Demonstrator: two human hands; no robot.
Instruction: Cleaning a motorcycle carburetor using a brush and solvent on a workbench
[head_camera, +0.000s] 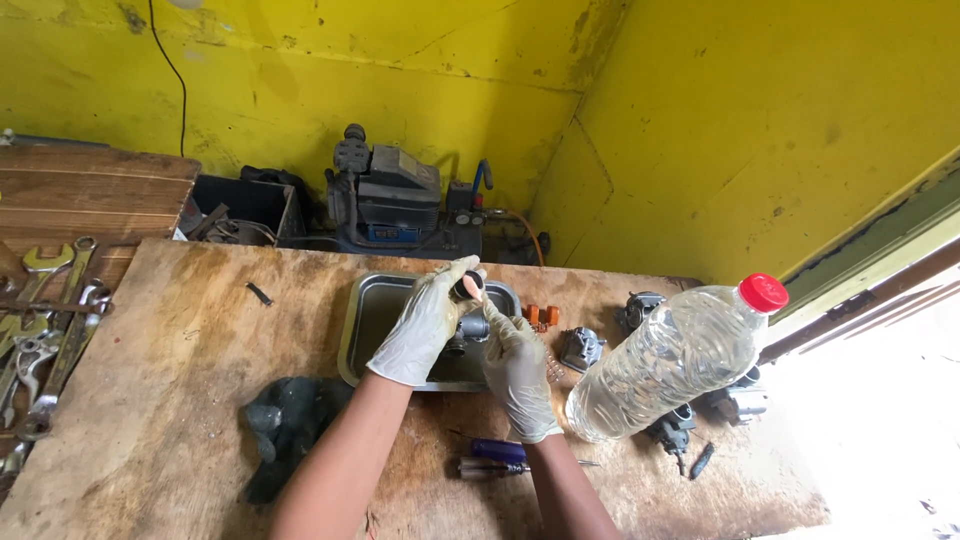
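**Gloved hands work a metal part over a steel tray**

Head view: both hands wear pale disposable gloves and meet above a shallow steel tray (365, 300) that sits on a stained plywood bench (180, 360). The left hand (425, 325) curls over the top of a dark grey metal engine part (468, 330), its fingers closed around the part's round black upper end. The right hand (518, 365) grips the same part from the near side, fingers wrapped on its body, forefinger stretched up towards the black end. The part hangs just over the tray's right half, held between the two hands.

Just right of the right hand a clear plastic bottle (670, 360) with a red cap lies tilted on the bench. Small grey metal parts (582, 348) and two orange pieces (541, 315) lie beside the tray. A purple-handled screwdriver (495, 452) rests near the right wrist. A dark rag (285, 425) lies left of the left forearm, and wrenches (50, 330) lie at the bench's far left. An air compressor (395, 205) stands behind against the yellow wall.
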